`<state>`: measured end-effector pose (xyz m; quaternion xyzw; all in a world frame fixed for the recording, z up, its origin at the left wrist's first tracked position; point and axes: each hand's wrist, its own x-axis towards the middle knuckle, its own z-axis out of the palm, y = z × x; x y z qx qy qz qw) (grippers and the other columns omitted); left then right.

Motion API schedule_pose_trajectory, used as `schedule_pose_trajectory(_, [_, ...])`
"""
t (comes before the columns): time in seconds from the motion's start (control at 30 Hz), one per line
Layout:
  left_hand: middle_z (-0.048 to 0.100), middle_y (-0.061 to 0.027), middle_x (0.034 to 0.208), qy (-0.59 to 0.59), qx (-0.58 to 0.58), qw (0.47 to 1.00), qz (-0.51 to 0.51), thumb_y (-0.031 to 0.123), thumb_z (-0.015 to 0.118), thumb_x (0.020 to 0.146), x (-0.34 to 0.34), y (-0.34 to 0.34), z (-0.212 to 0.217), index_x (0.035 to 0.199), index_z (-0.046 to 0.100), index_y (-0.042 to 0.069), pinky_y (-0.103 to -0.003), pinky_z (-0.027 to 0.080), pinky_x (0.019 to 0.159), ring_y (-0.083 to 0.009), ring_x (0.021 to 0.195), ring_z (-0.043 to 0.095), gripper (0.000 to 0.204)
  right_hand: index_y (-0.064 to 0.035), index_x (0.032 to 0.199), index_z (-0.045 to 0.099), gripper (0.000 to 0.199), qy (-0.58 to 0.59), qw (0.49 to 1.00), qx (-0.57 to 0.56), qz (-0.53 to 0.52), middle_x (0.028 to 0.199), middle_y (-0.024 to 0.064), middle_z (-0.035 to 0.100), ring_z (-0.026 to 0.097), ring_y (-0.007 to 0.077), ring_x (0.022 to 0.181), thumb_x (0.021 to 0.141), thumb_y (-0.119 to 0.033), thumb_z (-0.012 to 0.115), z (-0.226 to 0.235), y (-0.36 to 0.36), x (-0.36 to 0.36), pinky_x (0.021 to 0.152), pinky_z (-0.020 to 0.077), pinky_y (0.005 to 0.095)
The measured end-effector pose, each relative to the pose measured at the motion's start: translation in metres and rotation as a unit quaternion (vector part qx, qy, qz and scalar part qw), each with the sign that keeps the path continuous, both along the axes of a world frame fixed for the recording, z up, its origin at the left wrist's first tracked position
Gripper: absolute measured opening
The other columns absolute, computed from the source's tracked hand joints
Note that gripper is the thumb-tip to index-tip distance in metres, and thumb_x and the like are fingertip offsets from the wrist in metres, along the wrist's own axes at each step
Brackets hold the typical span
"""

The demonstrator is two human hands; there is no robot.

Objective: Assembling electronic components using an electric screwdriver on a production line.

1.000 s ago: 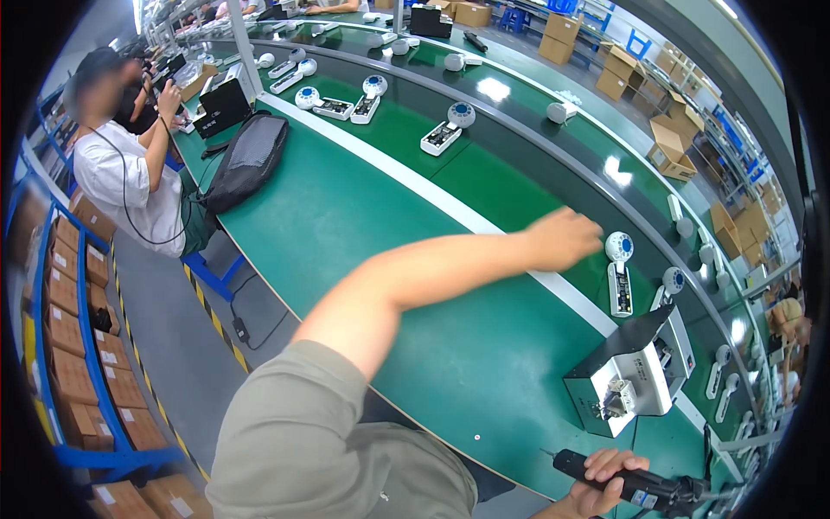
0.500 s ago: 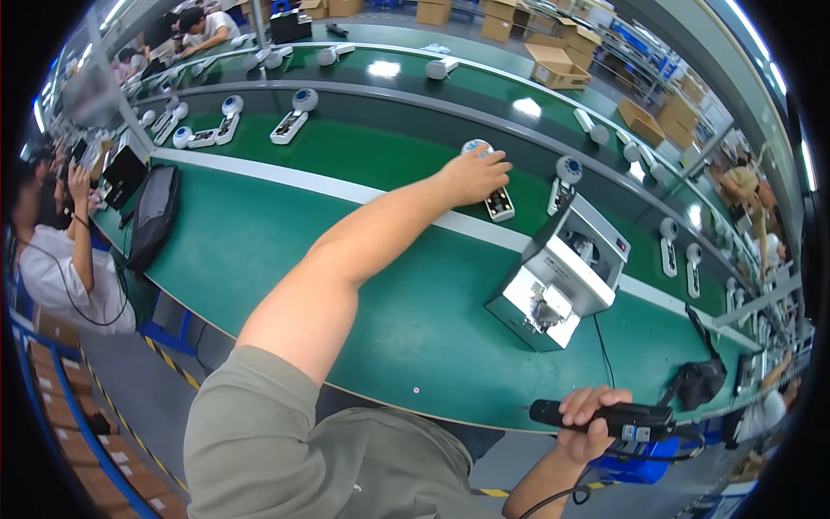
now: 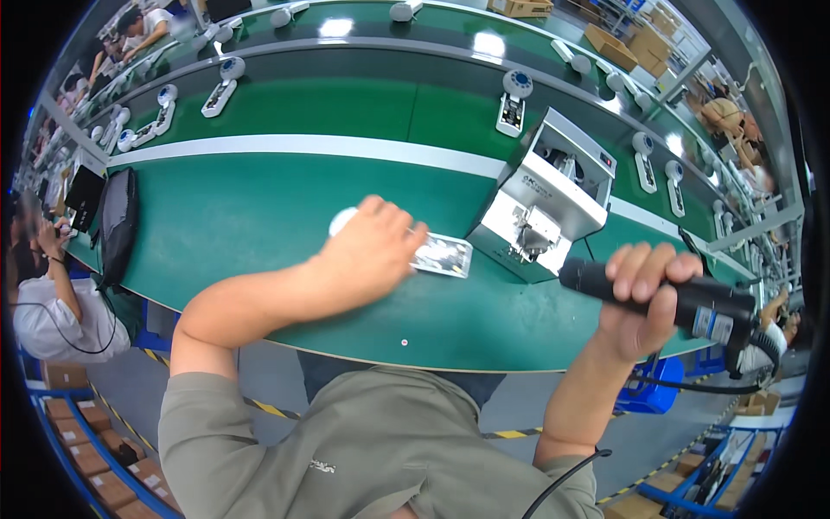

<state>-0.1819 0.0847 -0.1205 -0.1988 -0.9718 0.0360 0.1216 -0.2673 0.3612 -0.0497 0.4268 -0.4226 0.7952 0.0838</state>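
Hands apart: with the nearer left hand (image 3: 372,246), clasps a white gadget (image 3: 445,257) on or just above the worktop (image 3: 242,208), lengthwise left to right; with the right hand (image 3: 638,277), grips a black power tool (image 3: 705,304).

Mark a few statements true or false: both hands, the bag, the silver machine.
1. The right hand holds a black handheld tool. True.
2. The dark bag lies on the right side of the green table. False: it lies on the left side.
3. The left hand grips a white device. True.
4. The silver machine stands left of the white device. False: it stands to the right.
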Motion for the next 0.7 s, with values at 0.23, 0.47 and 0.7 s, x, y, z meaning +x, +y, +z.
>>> schedule_pose_trajectory(0.23, [0.056,-0.009,0.088,-0.006,0.143,0.976,-0.164,0.028,0.068,0.076,-0.006,0.025,-0.023,0.093,0.06,0.006,-0.038,0.039,0.082,-0.0238,0.079,0.053,0.029,-0.0084,0.105,0.052,0.021,0.038,0.995,0.086,-0.037,0.069,0.0019,0.052,0.051,0.0132,0.058,0.087,-0.014,0.061,0.001,-0.026,-0.017,0.062,0.0447,0.0285])
schedule_pose_trajectory(0.47, [0.056,-0.0081,0.09,-0.045,0.167,0.969,-0.179,0.028,0.069,0.075,-0.009,0.023,-0.03,0.091,0.061,0.006,-0.035,0.04,0.079,-0.0232,0.082,0.052,0.029,-0.0066,0.108,0.051,0.025,0.026,0.989,0.142,-0.034,0.066,0.0022,0.051,0.05,0.0132,0.055,0.087,-0.016,0.061,-0.006,-0.033,-0.017,0.06,0.0456,0.0279])
schedule_pose_trajectory(0.7, [0.056,-0.0076,0.097,-0.039,0.166,0.968,-0.183,0.025,0.068,0.074,-0.01,0.022,-0.028,0.093,0.062,0.006,-0.033,0.041,0.079,-0.0225,0.087,0.051,0.028,-0.0047,0.112,0.05,0.03,-0.046,0.993,0.094,0.061,0.066,0.0031,0.052,0.051,0.0135,0.055,0.086,-0.014,0.06,-0.023,-0.05,-0.004,0.057,0.0465,0.0275])
